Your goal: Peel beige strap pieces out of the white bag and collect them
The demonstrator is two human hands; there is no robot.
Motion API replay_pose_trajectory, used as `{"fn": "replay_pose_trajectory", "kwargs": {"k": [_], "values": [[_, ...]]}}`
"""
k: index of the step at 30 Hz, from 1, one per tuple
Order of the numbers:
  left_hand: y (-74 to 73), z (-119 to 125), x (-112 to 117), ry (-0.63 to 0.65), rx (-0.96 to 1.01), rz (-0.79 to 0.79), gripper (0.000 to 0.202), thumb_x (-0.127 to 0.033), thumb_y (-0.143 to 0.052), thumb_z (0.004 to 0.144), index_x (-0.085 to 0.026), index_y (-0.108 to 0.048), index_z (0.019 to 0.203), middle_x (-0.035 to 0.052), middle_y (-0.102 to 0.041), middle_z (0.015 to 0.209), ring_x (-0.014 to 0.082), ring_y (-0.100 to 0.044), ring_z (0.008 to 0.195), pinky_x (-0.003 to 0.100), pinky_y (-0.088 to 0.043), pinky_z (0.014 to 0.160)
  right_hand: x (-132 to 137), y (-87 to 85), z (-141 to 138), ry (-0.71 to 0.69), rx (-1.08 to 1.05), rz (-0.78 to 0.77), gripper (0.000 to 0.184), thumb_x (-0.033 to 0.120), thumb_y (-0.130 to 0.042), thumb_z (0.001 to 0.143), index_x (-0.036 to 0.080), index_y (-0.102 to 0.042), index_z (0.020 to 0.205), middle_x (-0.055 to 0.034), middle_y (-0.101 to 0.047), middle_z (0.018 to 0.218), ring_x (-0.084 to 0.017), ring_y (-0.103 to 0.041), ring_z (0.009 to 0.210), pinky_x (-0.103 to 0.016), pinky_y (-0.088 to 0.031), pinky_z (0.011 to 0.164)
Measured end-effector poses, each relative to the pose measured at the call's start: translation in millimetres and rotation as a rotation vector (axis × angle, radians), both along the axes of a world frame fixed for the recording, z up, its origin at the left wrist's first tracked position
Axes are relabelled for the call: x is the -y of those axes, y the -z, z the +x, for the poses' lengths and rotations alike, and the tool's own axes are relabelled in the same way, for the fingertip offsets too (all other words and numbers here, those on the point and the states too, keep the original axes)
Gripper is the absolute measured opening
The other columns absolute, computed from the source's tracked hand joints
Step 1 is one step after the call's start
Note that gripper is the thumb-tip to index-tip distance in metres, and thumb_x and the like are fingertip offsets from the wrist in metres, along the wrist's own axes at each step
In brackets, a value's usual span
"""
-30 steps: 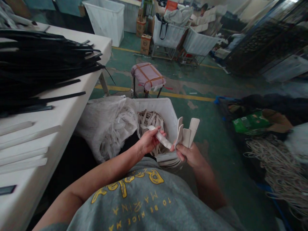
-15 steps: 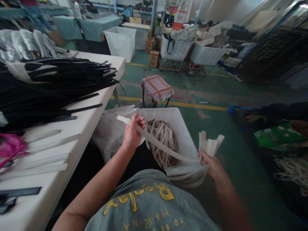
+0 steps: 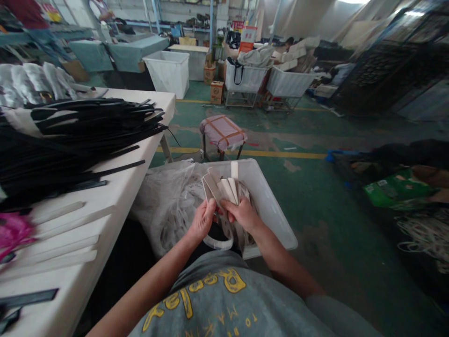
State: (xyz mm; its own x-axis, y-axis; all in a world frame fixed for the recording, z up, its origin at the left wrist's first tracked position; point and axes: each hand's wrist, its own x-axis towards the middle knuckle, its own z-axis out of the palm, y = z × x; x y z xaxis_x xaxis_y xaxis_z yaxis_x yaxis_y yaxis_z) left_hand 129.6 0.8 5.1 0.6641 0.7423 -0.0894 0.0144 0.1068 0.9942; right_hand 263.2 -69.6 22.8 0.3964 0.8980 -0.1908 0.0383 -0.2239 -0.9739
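My left hand (image 3: 202, 220) and my right hand (image 3: 244, 215) are close together above a white plastic bin (image 3: 275, 213). A bunch of off-white fabric strips (image 3: 230, 189) is gripped in my right hand, their ends fanned out upward. My left hand is closed on a strip (image 3: 207, 188) at the left side of the bunch. A loop of strip (image 3: 220, 244) hangs below my hands. Inside the bin, partly hidden by my hands, lie more loose strips (image 3: 249, 193). A clear plastic bag (image 3: 154, 194) with pale strips is at the bin's left side.
A white table (image 3: 121, 206) on the left carries black strips (image 3: 87, 126), several pale strips (image 3: 70, 238) and a pink bag (image 3: 16, 231). Ahead stands a padded stool (image 3: 224, 131). A green package (image 3: 394, 187) lies at right, and wheeled carts (image 3: 245, 79) stand farther back.
My right hand has brought the bunch from the right to the middle, beside my left hand. The strip stretched between my hands now hangs in a loop. The view has shifted slightly.
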Motion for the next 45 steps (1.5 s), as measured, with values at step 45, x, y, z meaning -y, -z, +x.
{"fn": "replay_pose_trajectory", "kwargs": {"k": [45], "values": [[-13.9,-11.5,9.8,0.704,0.065,-0.199,0.063,-0.075,-0.052,0.083,-0.016,-0.072,0.084,0.0098,-0.07,0.072,0.0183,-0.064,0.061,0.029,-0.053,0.061,28.7,-33.0,20.0,-0.118,0.078,0.034,0.035,0.048,-0.079,0.071,0.015,-0.067,0.075,0.0038,-0.058,0.05,-0.008,-0.049,0.037,-0.017,-0.039,0.035]]}}
